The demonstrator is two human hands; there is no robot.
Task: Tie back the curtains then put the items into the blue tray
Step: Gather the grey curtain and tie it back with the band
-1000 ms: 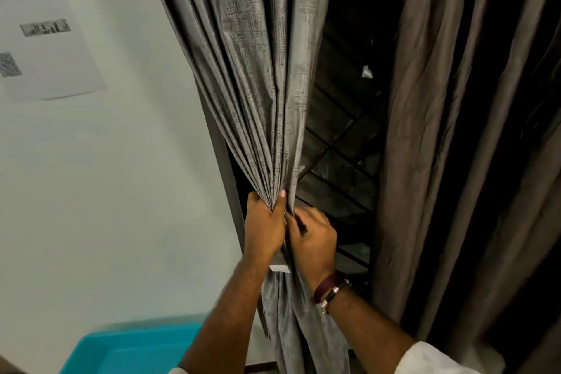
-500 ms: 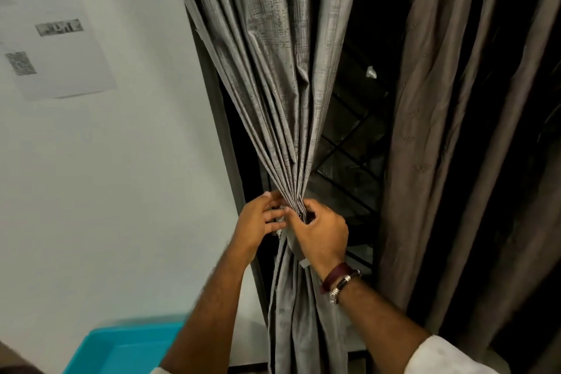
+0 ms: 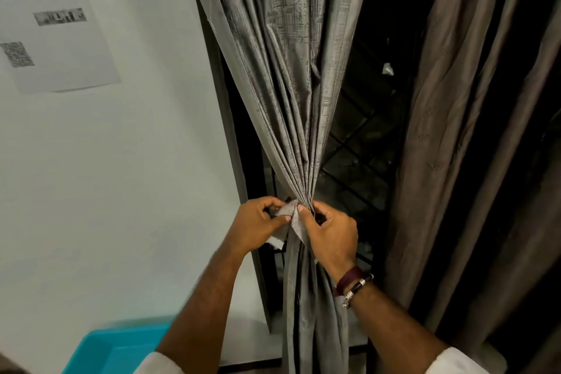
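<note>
Two curtains hang: a grey one (image 3: 291, 76) at centre, gathered into one bunch, and a brown one (image 3: 461, 136) at right. The left hand (image 3: 258, 223) and the right hand (image 3: 329, 234) each pinch one tie strip (image 3: 290, 218) wrapped at the bunch. One blue tray (image 3: 118, 349) sits at lower left.
</note>
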